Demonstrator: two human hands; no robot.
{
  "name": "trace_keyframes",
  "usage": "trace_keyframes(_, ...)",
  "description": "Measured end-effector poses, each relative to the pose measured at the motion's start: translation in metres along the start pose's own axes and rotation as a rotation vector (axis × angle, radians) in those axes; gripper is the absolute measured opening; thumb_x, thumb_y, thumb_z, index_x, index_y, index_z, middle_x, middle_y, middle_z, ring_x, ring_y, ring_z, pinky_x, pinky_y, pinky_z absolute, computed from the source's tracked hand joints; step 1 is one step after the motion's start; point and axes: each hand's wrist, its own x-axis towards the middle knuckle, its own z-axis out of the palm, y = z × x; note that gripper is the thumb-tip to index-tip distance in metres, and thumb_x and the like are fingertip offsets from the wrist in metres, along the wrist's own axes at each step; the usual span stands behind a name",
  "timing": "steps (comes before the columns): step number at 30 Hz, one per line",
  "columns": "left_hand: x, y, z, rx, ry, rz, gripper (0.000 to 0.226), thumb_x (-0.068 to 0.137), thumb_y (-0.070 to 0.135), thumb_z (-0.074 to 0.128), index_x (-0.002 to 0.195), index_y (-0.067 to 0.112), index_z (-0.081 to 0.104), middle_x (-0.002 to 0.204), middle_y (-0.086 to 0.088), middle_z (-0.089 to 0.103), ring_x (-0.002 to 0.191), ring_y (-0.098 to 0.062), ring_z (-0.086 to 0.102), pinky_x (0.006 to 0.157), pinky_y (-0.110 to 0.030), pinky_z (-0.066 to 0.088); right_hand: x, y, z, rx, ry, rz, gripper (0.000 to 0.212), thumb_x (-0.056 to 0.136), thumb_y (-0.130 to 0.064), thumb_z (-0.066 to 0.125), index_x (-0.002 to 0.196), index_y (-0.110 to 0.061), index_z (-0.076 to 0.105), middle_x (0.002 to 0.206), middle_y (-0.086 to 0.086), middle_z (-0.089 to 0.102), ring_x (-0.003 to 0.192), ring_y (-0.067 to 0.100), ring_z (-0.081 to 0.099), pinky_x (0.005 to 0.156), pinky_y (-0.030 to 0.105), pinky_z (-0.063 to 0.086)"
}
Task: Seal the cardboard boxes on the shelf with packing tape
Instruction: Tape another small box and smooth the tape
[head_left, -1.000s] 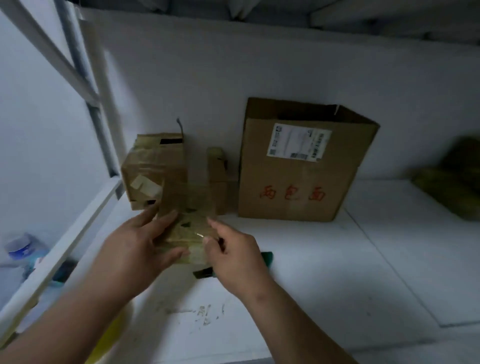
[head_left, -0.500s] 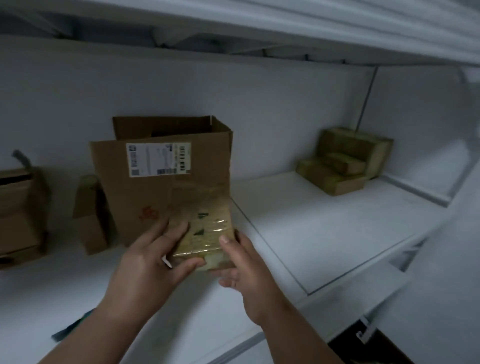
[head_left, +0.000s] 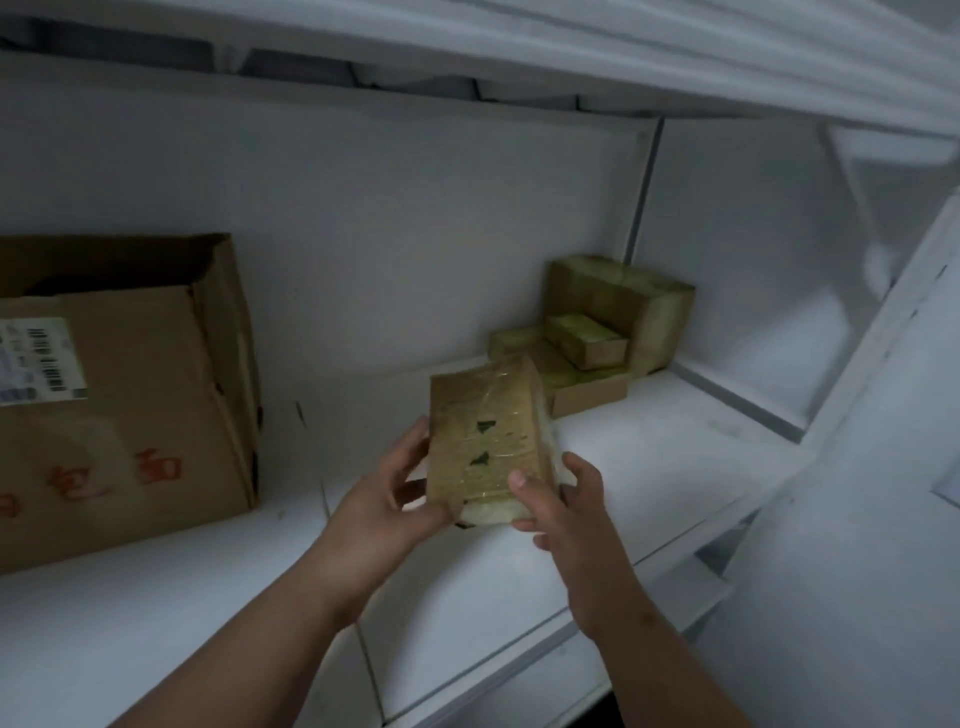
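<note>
Here, taped small box (head_left: 484, 441) between both hands, left hand (head_left: 387, 501) and right hand (head_left: 563, 512) gripping its sides

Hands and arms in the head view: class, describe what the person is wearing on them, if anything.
Nothing is worn that shows. The left hand and right hand are bare, with no gloves, and no rings can be made out in the dim light. Both forearms are uncovered to the picture's bottom edge: no sleeve, watch or bracelet shows.

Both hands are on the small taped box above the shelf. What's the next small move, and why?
Probably carry the small box right and set it by the stack of taped boxes in the corner. Both the left hand and right hand hold it clear of the shelf, and glossy tape already wraps it.
</note>
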Motion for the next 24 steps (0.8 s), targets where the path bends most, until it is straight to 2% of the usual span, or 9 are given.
trace_keyframes(3, 0.034, 0.003, 0.018, -0.196, -0.001, -0.130, 0.060, 0.083, 0.033, 0.073, 0.131, 0.051, 0.043, 0.116, 0.023, 0.068, 0.104, -0.004, 0.067, 0.097, -0.037, 0.049, 0.028, -0.001, -0.016, -0.027, 0.020, 0.007, 0.087, 0.059, -0.057, 0.070, 0.133, -0.026, 0.035, 0.119, 0.001, 0.061, 0.097, 0.018, 0.067, 0.076, 0.025, 0.047)
trace_keyframes(6, 0.066, 0.000, 0.033, -0.215, 0.005, -0.168, 0.054, 0.095, 0.021, 0.063, 0.138, 0.047, 0.046, 0.120, 0.019, 0.067, 0.111, -0.012, 0.065, 0.102, -0.048, 0.048, 0.051, 0.005, -0.031, -0.004, 0.062, 0.010, 0.069, 0.065, -0.058, 0.068, 0.125, -0.030, 0.045, 0.114, 0.001, 0.065, 0.095, 0.019, 0.070, 0.082, 0.030, 0.053)
trace_keyframes(9, 0.093, -0.002, 0.049, -0.216, -0.005, -0.174, 0.059, 0.094, 0.013, 0.062, 0.137, 0.049, 0.046, 0.130, 0.017, 0.062, 0.115, -0.014, 0.063, 0.101, -0.051, 0.048, 0.074, 0.002, -0.050, 0.008, 0.084, 0.004, 0.048, 0.083, -0.055, 0.067, 0.122, -0.030, 0.055, 0.111, -0.003, 0.067, 0.096, 0.018, 0.070, 0.089, 0.035, 0.057)
trace_keyframes(11, 0.113, -0.003, 0.061, -0.211, 0.036, -0.188, 0.062, 0.093, 0.008, 0.060, 0.139, 0.047, 0.046, 0.131, 0.015, 0.061, 0.111, -0.014, 0.065, 0.096, -0.047, 0.052, 0.094, -0.003, -0.062, -0.123, 0.060, 0.006, 0.029, 0.093, -0.052, 0.056, 0.114, -0.033, 0.058, 0.112, -0.002, 0.064, 0.101, 0.021, 0.066, 0.093, 0.041, 0.056)
trace_keyframes(14, 0.145, -0.003, 0.079, -0.183, 0.105, -0.211, 0.066, 0.093, 0.008, 0.061, 0.145, 0.043, 0.041, 0.131, 0.015, 0.061, 0.106, -0.012, 0.066, 0.087, -0.040, 0.057, 0.128, -0.011, -0.076, -0.254, 0.050, 0.004, 0.048, 0.086, -0.069, 0.049, 0.113, -0.031, 0.062, 0.117, 0.004, 0.060, 0.106, 0.023, 0.060, 0.096, 0.045, 0.052)
trace_keyframes(15, 0.157, -0.001, 0.084, -0.174, 0.126, -0.216, 0.067, 0.093, 0.011, 0.063, 0.147, 0.040, 0.038, 0.132, 0.015, 0.060, 0.107, -0.012, 0.066, 0.086, -0.040, 0.057, 0.142, -0.012, -0.081, -0.243, 0.043, 0.012, 0.055, 0.085, -0.071, 0.049, 0.118, -0.029, 0.062, 0.117, 0.004, 0.059, 0.102, 0.020, 0.060, 0.092, 0.040, 0.052)
trace_keyframes(18, 0.194, 0.004, 0.100, -0.169, 0.249, -0.242, 0.071, 0.090, 0.019, 0.070, 0.151, 0.025, 0.032, 0.140, 0.010, 0.054, 0.108, -0.013, 0.063, 0.081, -0.037, 0.057, 0.188, -0.023, -0.093, -0.152, -0.016, -0.004, 0.046, 0.092, -0.058, 0.053, 0.122, -0.023, 0.061, 0.108, -0.005, 0.065, 0.091, 0.011, 0.061, 0.077, 0.024, 0.051)
trace_keyframes(21, 0.233, 0.015, 0.116, -0.130, 0.370, -0.234, 0.063, 0.089, 0.022, 0.072, 0.143, 0.021, 0.040, 0.136, 0.007, 0.052, 0.108, -0.016, 0.059, 0.091, -0.040, 0.055, 0.238, -0.033, -0.100, -0.042, -0.064, 0.070, 0.059, 0.087, -0.063, 0.056, 0.133, -0.027, 0.054, 0.122, -0.007, 0.063, 0.112, 0.017, 0.060, 0.102, 0.042, 0.049)
trace_keyframes(24, 0.267, 0.017, 0.129, -0.078, 0.402, -0.277, 0.025, 0.091, 0.017, 0.068, 0.109, 0.030, 0.056, 0.112, 0.010, 0.058, 0.098, -0.012, 0.058, 0.100, -0.039, 0.050, 0.276, -0.038, -0.107, -0.014, -0.113, 0.114, 0.037, 0.099, -0.041, 0.049, 0.134, -0.028, 0.051, 0.121, -0.005, 0.061, 0.113, 0.021, 0.058, 0.106, 0.045, 0.046)
